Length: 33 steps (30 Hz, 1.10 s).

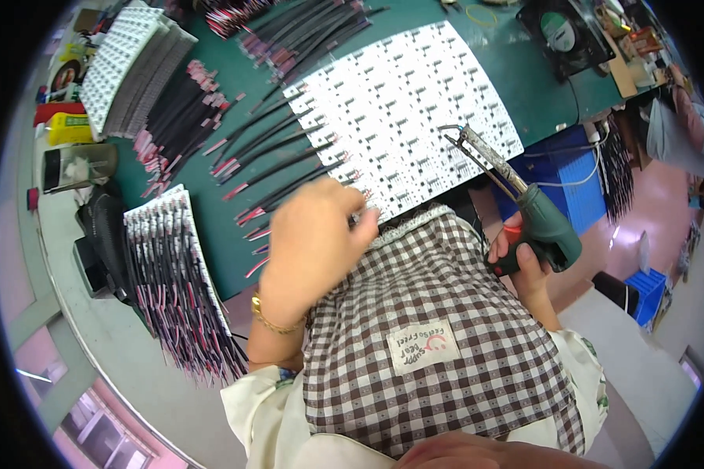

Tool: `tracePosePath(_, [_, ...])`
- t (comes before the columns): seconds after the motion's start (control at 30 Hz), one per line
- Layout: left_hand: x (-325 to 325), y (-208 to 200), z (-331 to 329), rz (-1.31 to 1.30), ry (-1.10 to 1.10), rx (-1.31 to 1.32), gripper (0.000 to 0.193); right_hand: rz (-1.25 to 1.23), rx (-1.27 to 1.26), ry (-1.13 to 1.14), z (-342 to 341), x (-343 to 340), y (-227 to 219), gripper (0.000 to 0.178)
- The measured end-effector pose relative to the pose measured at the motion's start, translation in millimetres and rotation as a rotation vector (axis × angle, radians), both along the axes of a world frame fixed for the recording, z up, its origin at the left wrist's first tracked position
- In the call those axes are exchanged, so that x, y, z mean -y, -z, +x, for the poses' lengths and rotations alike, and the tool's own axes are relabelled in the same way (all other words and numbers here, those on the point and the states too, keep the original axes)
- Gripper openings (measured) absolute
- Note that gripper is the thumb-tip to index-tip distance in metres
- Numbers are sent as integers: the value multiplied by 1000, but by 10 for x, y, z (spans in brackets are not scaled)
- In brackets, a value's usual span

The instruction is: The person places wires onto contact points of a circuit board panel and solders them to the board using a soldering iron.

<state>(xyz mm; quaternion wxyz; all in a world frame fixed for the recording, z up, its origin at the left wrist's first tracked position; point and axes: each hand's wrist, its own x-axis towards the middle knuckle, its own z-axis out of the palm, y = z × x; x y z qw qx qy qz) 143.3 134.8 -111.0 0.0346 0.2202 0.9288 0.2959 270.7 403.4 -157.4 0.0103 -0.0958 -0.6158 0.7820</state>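
Note:
My left hand (311, 238), slightly smeared, is over the near left corner of a white circuit board panel (414, 94) covered with small dark parts. Its fingers are curled together at the panel's edge; whatever they pinch is hidden beneath them. Black sleeved wires (278, 156) with pink and red ends stick out leftward from that edge in a row. My right hand (532, 273) is wrapped around the handle of a green soldering gun (551, 227) with a red trigger. The gun's bent metal tip is above the right part of the panel, pointing up and left.
Bundles of black wires (181, 117) lie left of the panel, beside a stack of white panels (125, 66). A wired panel (172, 273) rests at the near left. A black fan (563, 35) is at the far right, and a blue crate (575, 195) stands below the table edge.

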Motion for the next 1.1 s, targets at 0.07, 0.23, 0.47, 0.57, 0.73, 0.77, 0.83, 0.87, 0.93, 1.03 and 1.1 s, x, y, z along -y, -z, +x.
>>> tracePosePath(0.07, [-17, -120, -381, -47, -111, -184, 11, -51, -17, 31, -43, -14, 41, 46])
tracePosePath(0.23, [-173, 108, -1562, -255, -228, -335, 30, -32, -89, -20, -230, 113, 42, 52])
tracePosePath(0.47, [-348, 351, -1954, -422, -64, -592, 11, -62, -196, 88, -288, 140, -34, 45])
tracePosePath(0.57, [-285, 407, -2037, -334, -48, -665, 8, -96, -222, 103, -320, 160, -60, 43])
tracePosePath(0.73, [-64, 188, -1923, -25, -271, -485, 23, -88, -273, 119, -367, 303, -145, 41])
tracePosePath(0.77, [26, 205, -1893, 240, -311, -530, 24, -106, -281, 127, -366, 330, -155, 41])
tracePosePath(0.83, [209, 236, -1801, 576, -410, -608, 25, -106, -307, 123, -393, 329, -52, 41])
tracePosePath(0.87, [286, 201, -1720, 757, -358, -502, 27, -99, -331, 118, -405, 313, -37, 41])
tracePosePath(0.93, [439, 258, -1617, 923, -325, -620, 25, -93, -358, 100, -419, 318, -31, 40])
tracePosePath(1.03, [517, 346, -1439, 1425, -117, -592, 26, -87, -380, 61, -420, 257, -19, 38])
tracePosePath(1.1, [478, 346, -1266, 1399, -180, -553, 35, -90, -429, 7, -465, 205, 35, 38])
